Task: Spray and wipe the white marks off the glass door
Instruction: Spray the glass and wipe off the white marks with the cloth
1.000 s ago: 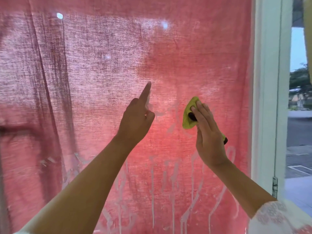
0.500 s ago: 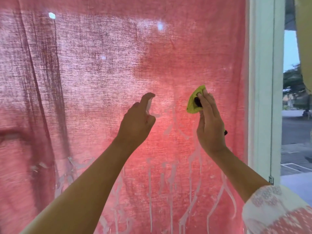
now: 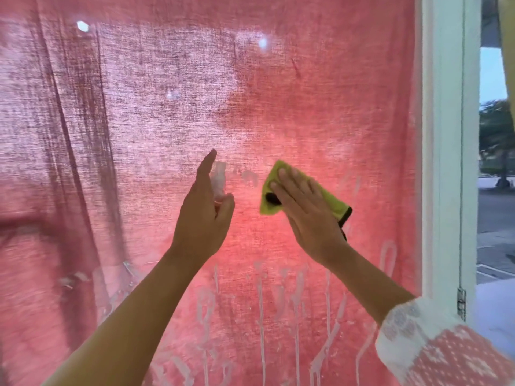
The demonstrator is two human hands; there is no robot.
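The glass door (image 3: 278, 107) fills the view, with a red curtain (image 3: 83, 135) hanging behind it. White marks (image 3: 295, 296) run down the lower glass in drips, and a faint smear (image 3: 248, 175) sits between my hands. My left hand (image 3: 200, 218) grips a small clear spray bottle (image 3: 218, 176) close to the glass, index finger raised straight beside its top. To its right, my right hand (image 3: 306, 213) presses a yellow-green cloth (image 3: 271, 181) flat against the glass with straight fingers. The cloth's dark-edged corner (image 3: 345, 215) sticks out past the hand.
The white door frame (image 3: 443, 162) runs down the right side, with a metal hinge (image 3: 461, 303) low on it. Beyond the frame lies an open view of pavement and trees (image 3: 496, 135). A yellowish strip of fabric (image 3: 507, 51) hangs at the top right corner.
My left index finger bent down onto the bottle top, then straightened again. My right hand slid the cloth up and left, and its fingers now lie flatter on the glass.
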